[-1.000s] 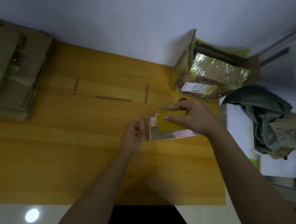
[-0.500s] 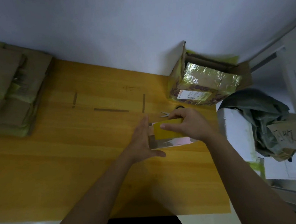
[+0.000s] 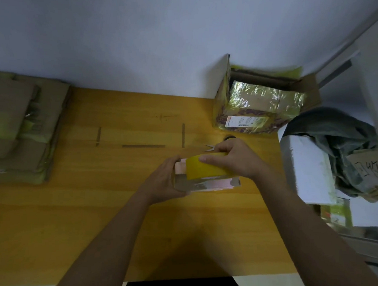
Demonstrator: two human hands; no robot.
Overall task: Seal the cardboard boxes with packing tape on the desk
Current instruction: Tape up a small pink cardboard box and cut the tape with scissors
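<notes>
A small cardboard box (image 3: 210, 183) lies on the wooden desk (image 3: 99, 214), right of centre. My right hand (image 3: 235, 160) grips a yellow roll of packing tape (image 3: 204, 169) that sits on top of the box. My left hand (image 3: 166, 179) wraps round the box's left end, thumb along the near edge. Shiny tape covers the box's near side.
Scissors (image 3: 214, 146) lie just behind my right hand. An open carton (image 3: 229, 91) holding a taped parcel (image 3: 263, 103) stands at the desk's back right. Flattened cardboard (image 3: 17, 131) is stacked at the left. A white block (image 3: 307, 168) and grey cloth (image 3: 338, 144) lie off the right edge.
My left hand went from pinching at the box's left end, to an open flat palm, to gripping that end. My right hand stayed on the tape roll.
</notes>
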